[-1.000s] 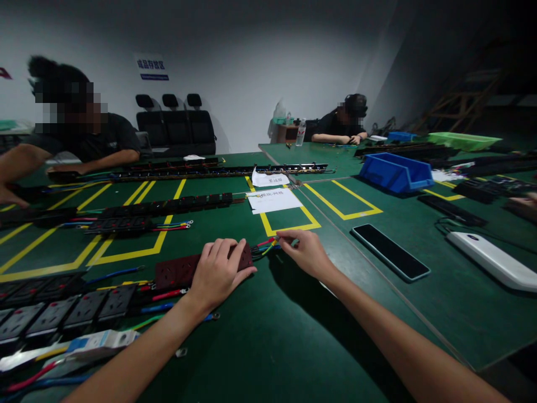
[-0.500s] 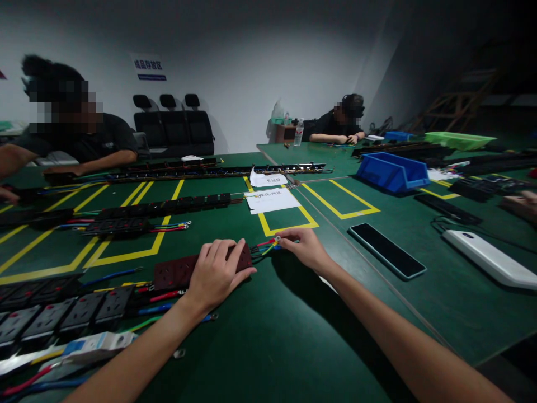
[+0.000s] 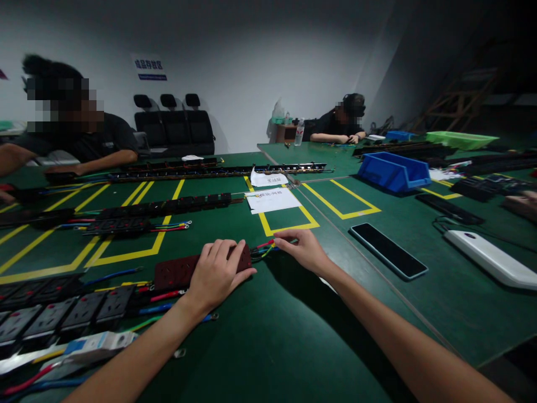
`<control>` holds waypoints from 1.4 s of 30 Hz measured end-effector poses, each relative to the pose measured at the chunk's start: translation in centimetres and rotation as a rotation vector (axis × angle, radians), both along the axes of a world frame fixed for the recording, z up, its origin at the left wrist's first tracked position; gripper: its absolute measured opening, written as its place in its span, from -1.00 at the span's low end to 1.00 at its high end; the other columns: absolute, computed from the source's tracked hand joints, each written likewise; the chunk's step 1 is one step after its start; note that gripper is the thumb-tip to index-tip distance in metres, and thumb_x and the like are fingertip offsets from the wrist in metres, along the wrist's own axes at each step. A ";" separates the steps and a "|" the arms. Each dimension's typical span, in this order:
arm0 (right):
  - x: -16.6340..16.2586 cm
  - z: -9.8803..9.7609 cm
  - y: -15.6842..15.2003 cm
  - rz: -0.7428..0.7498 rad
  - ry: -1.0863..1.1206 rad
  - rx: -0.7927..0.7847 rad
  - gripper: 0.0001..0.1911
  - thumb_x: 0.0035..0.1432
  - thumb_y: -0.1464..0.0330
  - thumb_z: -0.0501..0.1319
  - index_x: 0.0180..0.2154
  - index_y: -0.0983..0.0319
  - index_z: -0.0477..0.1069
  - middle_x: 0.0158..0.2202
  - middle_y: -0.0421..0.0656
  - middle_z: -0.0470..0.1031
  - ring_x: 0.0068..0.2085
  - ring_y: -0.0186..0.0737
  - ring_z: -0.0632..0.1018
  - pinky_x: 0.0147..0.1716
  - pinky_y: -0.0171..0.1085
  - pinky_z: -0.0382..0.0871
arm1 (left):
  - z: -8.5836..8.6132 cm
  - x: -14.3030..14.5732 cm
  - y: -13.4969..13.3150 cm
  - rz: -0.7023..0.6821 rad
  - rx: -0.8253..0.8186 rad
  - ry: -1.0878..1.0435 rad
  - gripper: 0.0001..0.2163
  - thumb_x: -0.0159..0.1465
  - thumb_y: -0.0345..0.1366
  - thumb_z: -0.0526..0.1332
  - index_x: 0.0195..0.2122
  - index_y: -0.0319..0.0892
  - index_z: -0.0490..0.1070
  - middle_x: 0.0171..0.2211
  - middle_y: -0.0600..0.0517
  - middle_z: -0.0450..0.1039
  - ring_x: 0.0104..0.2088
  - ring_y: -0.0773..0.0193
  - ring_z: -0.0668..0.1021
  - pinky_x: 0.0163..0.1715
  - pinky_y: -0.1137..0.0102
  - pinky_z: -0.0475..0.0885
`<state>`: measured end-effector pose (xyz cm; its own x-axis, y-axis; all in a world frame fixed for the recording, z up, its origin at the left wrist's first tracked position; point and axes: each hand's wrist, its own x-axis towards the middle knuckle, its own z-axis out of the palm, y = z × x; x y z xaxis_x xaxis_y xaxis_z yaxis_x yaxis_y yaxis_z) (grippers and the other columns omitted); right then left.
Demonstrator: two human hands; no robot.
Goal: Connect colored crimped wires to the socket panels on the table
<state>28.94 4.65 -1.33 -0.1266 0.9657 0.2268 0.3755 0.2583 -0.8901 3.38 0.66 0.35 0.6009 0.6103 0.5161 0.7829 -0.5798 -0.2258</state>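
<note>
A dark red socket strip [image 3: 176, 272] lies on the green table, with my left hand [image 3: 218, 268] closed over its right part, thumb along the near side. From the strip's right end come short red, yellow-green and blue wires [image 3: 264, 249]. My right hand [image 3: 302, 247] pinches their ends between thumb and fingers, which hide the tips. To the left of my left forearm lie black socket strips [image 3: 79, 310] with coloured leads and ring terminals.
A phone [image 3: 388, 250] and a white device [image 3: 489, 257] lie to the right. Behind them stands a blue bin [image 3: 394, 170]. Paper sheets [image 3: 274, 200] and long socket assemblies [image 3: 168, 208] lie farther back. Two co-workers sit across; another person's hand [image 3: 522, 204] shows at the right edge.
My right hand's fingers have shifted slightly left along the wires, and the ring terminal seen before is now covered. My left hand stays on the socket strip.
</note>
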 end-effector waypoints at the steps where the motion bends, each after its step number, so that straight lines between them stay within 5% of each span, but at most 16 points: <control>1: 0.0 0.0 0.0 -0.014 -0.020 0.011 -0.68 0.15 0.21 0.29 -0.16 0.28 0.64 -0.24 -0.04 0.68 -0.26 -0.11 0.64 -0.26 -0.22 0.48 | 0.0 0.0 0.0 -0.003 -0.001 0.005 -0.42 0.33 0.04 0.22 0.16 -0.40 0.40 -0.11 -0.25 0.45 -0.12 -0.06 0.47 -0.19 0.14 0.37; 6: -0.1 -0.2 -0.1 -0.053 -0.041 0.026 -0.68 0.15 0.19 0.28 -0.24 0.31 0.65 -0.32 -0.05 0.68 -0.33 -0.12 0.63 -0.34 -0.25 0.46 | 0.0 0.0 0.0 -0.013 -0.009 0.014 -0.42 0.33 0.03 0.22 0.16 -0.41 0.40 -0.11 -0.26 0.45 -0.11 -0.07 0.47 -0.18 0.13 0.37; 16: -0.5 -1.0 0.0 -0.096 0.138 -0.057 -0.58 0.05 0.21 0.34 -0.10 0.32 0.60 -0.17 0.03 0.67 -0.21 -0.06 0.67 -0.25 -0.20 0.55 | 0.0 0.0 -0.1 -0.008 -0.032 0.015 -0.41 0.33 0.03 0.23 0.17 -0.41 0.39 -0.10 -0.26 0.44 -0.10 -0.07 0.47 -0.18 0.13 0.37; 22: -0.3 -1.3 0.3 -0.076 0.117 -0.064 -0.66 0.03 0.18 0.34 -0.25 0.31 0.63 -0.35 -0.04 0.67 -0.35 -0.14 0.63 -0.37 -0.25 0.48 | 0.0 0.0 0.0 -0.003 -0.040 0.016 -0.42 0.34 0.05 0.20 0.17 -0.39 0.39 -0.10 -0.26 0.45 -0.11 -0.06 0.47 -0.18 0.13 0.38; 34: -0.5 -1.1 0.5 -0.099 0.080 -0.029 -0.64 0.15 0.21 0.20 -0.15 0.29 0.61 -0.28 -0.06 0.66 -0.29 -0.17 0.61 -0.30 -0.27 0.43 | 0.0 0.2 0.0 0.058 -0.023 -0.011 -0.43 0.37 0.05 0.16 0.18 -0.37 0.39 -0.09 -0.25 0.45 -0.10 -0.05 0.47 -0.17 0.13 0.37; 42: 0.0 -0.6 0.6 -0.194 0.046 -0.083 -0.72 0.11 0.25 0.13 -0.29 0.23 0.57 -0.36 -0.13 0.60 -0.43 -0.26 0.53 -0.46 -0.33 0.33 | 0.1 0.1 -0.1 0.091 -0.025 -0.047 -0.44 0.38 0.05 0.14 0.18 -0.33 0.39 -0.09 -0.25 0.46 -0.10 -0.06 0.47 -0.18 0.13 0.36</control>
